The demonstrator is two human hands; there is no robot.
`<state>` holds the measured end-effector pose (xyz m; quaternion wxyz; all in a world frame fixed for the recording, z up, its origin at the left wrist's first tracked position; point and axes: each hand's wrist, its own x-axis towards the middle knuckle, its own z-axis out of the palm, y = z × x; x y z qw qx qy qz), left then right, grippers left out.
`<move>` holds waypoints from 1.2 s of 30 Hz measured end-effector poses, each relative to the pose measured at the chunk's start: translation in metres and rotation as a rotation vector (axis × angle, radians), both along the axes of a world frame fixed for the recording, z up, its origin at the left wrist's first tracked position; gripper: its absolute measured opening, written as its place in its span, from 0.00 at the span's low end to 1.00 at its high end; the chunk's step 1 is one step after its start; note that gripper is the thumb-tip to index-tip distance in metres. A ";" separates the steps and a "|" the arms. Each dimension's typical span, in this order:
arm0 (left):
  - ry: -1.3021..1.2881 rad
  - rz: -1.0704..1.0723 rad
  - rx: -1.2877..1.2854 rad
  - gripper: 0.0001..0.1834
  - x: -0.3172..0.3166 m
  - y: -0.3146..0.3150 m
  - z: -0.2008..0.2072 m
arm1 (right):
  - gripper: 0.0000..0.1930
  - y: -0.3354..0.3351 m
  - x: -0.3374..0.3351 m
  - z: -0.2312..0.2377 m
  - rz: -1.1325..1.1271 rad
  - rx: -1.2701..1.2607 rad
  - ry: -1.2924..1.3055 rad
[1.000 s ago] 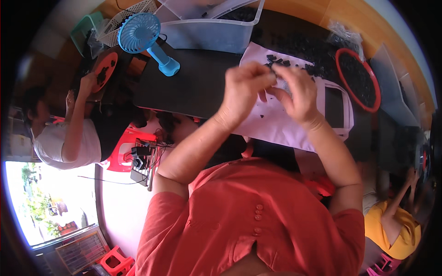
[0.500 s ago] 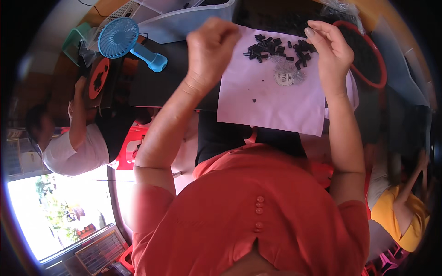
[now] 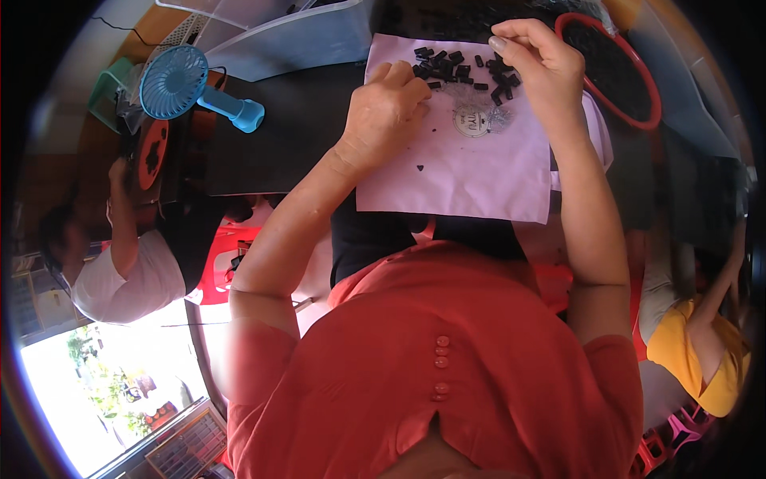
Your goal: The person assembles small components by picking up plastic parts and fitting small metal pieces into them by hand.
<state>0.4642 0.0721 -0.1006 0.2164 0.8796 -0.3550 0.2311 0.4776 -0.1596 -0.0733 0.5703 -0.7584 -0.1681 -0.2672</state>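
Observation:
A lilac cloth lies on the dark table with a heap of small black tube-like pieces near its far edge. At the heap's left side, my left hand is over the cloth, its fingers curled downward; whatever is in them is hidden. My right hand is raised by the heap's right side, thumb and forefinger pinched together. What they pinch is too small to name. Nearer me than the heap, a tangle of thin silvery bits lies beside a round printed mark on the cloth.
A blue hand fan stands at left, near a clear plastic bin. To the right sits a red-rimmed basket of dark pieces. One person in white is at far left, another in yellow at far right.
My left hand has come down and inward from beyond the cloth's left edge to the left side of the heap. My right hand keeps its pinch by the heap. The whole view has shifted slightly.

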 end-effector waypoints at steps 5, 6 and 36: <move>-0.110 -0.048 0.085 0.08 0.017 -0.022 -0.004 | 0.07 0.002 -0.003 -0.001 0.003 -0.086 -0.009; -0.111 -0.049 0.086 0.08 0.019 -0.025 -0.006 | 0.07 0.002 -0.003 -0.002 0.002 -0.084 -0.010; -0.068 -0.026 0.128 0.06 0.005 -0.016 -0.003 | 0.05 0.007 -0.005 -0.003 0.049 -0.224 -0.072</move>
